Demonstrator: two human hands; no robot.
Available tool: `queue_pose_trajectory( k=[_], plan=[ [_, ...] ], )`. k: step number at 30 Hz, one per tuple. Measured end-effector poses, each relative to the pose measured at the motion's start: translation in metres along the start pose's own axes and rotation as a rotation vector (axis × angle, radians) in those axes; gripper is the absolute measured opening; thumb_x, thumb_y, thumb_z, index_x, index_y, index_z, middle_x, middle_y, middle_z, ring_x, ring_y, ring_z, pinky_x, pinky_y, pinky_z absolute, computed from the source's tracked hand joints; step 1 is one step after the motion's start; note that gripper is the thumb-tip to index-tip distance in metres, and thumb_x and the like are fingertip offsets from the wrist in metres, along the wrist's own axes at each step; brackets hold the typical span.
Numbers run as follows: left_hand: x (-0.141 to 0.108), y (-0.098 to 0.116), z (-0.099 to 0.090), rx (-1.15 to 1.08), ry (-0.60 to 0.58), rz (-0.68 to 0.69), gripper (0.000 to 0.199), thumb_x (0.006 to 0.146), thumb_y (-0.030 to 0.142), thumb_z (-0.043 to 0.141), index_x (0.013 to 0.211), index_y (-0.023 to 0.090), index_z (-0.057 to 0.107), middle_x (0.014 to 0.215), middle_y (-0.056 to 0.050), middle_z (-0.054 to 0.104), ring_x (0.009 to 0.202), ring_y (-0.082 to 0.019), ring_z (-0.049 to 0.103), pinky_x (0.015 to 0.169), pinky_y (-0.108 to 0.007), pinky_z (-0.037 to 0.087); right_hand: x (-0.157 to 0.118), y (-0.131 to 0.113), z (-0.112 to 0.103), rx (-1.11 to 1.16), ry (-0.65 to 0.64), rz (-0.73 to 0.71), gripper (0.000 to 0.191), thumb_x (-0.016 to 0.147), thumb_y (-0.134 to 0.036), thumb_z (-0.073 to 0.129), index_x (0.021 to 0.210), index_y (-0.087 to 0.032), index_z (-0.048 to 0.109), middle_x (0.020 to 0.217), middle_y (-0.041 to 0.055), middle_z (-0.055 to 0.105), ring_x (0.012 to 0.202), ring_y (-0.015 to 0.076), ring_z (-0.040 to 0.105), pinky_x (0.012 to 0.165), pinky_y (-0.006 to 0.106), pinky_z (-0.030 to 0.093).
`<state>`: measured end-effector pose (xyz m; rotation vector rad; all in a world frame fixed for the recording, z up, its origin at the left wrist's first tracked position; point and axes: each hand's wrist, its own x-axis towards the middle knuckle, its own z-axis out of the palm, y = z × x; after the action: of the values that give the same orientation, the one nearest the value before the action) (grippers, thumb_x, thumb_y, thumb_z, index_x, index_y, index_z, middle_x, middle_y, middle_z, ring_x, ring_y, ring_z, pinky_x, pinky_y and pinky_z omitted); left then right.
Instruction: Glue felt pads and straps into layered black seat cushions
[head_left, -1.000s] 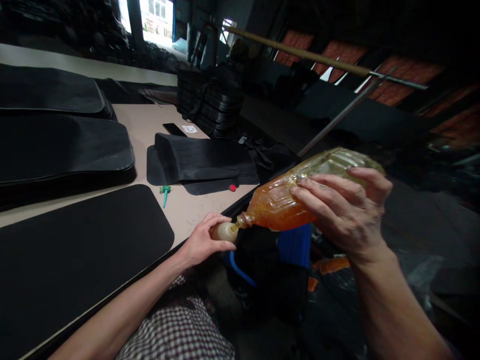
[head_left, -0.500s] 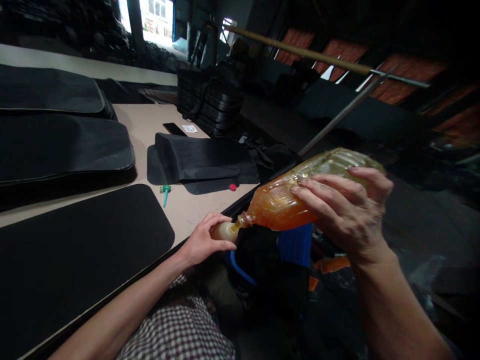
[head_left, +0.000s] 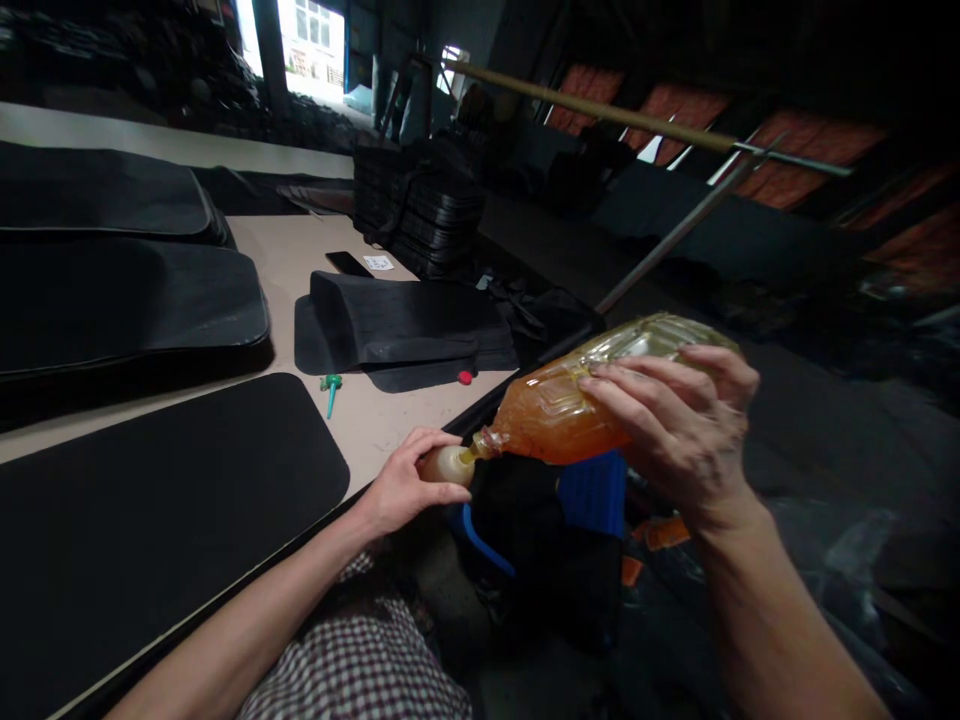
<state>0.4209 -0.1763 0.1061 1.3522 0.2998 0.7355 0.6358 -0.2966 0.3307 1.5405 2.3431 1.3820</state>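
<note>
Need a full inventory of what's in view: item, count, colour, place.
large bottle: 1, clear with orange contents, right of centre, tilted mouth-down
small container: 1, whitish, at the large bottle's mouth
green nozzle: 1, green, on table
red cap: 1, red, near table edge
table: 1 nearby, beige, left and centre
front panel: 1, black, near left
left stacks: 2, black, far left
sheet pile: 1, dark, mid-table
phone-like slab: 1, black, behind sheet pile
white slip: 1, white, beside slab
bundled stack: 1, black, table's far end
pole: 1, yellowish, background
dark background: uncountable
left hand: 1, bare, around small container
right hand: 1, bare, around large bottle
</note>
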Motion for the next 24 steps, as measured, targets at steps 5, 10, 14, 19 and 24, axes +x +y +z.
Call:
queue_pose_trajectory(
  k=[5, 10, 14, 19, 24],
  plan=[
    [0.0, 0.002, 0.0, -0.016, 0.003, -0.016, 0.059, 0.066, 0.035, 0.095, 0.12, 0.026, 0.073, 0.126, -0.007, 0.06, 0.124, -0.027, 0.057, 0.113, -0.045, 0.042, -0.008, -0.006, 0.007, 0.036, -0.001, 0.091, 0.033, 0.097, -0.012, 0.064, 0.127, -0.024, 0.06, 0.114, 0.0036, 0.076, 0.115, 0.0219, 0.063, 0.115, 0.051, 0.035],
    [-0.001, 0.004, 0.0, -0.014, 0.008, -0.025, 0.059, 0.066, 0.036, 0.095, 0.12, 0.026, 0.073, 0.127, -0.008, 0.059, 0.125, -0.029, 0.056, 0.113, -0.047, 0.042, -0.015, -0.009, 0.01, 0.064, -0.004, 0.141, 0.037, 0.092, -0.013, 0.066, 0.127, -0.023, 0.059, 0.113, 0.0062, 0.076, 0.112, 0.025, 0.064, 0.113, 0.052, 0.037],
    [-0.002, 0.006, -0.001, -0.018, 0.015, -0.022, 0.061, 0.065, 0.037, 0.095, 0.121, 0.026, 0.072, 0.127, -0.008, 0.06, 0.125, -0.029, 0.056, 0.113, -0.047, 0.042, -0.022, -0.012, 0.016, 0.083, 0.016, 0.209, 0.041, 0.088, -0.007, 0.065, 0.125, -0.023, 0.059, 0.111, 0.0055, 0.076, 0.11, 0.025, 0.066, 0.112, 0.051, 0.038],
    [-0.004, 0.008, -0.001, -0.02, 0.027, -0.024, 0.059, 0.065, 0.036, 0.095, 0.119, 0.026, 0.073, 0.127, -0.008, 0.06, 0.126, -0.029, 0.056, 0.114, -0.047, 0.041, -0.033, -0.02, 0.028, 0.149, 0.033, 0.267, 0.039, 0.088, -0.015, 0.062, 0.127, -0.019, 0.06, 0.114, 0.0098, 0.072, 0.111, 0.0296, 0.065, 0.11, 0.054, 0.04],
    [-0.004, 0.006, -0.003, -0.014, 0.03, -0.006, 0.059, 0.066, 0.036, 0.095, 0.12, 0.026, 0.072, 0.125, -0.007, 0.06, 0.124, -0.028, 0.057, 0.113, -0.045, 0.042, -0.043, -0.034, 0.036, 0.267, 0.005, 0.393, 0.046, 0.083, -0.012, 0.058, 0.128, -0.02, 0.059, 0.117, 0.0098, 0.07, 0.112, 0.0306, 0.064, 0.109, 0.056, 0.039]
  ],
)
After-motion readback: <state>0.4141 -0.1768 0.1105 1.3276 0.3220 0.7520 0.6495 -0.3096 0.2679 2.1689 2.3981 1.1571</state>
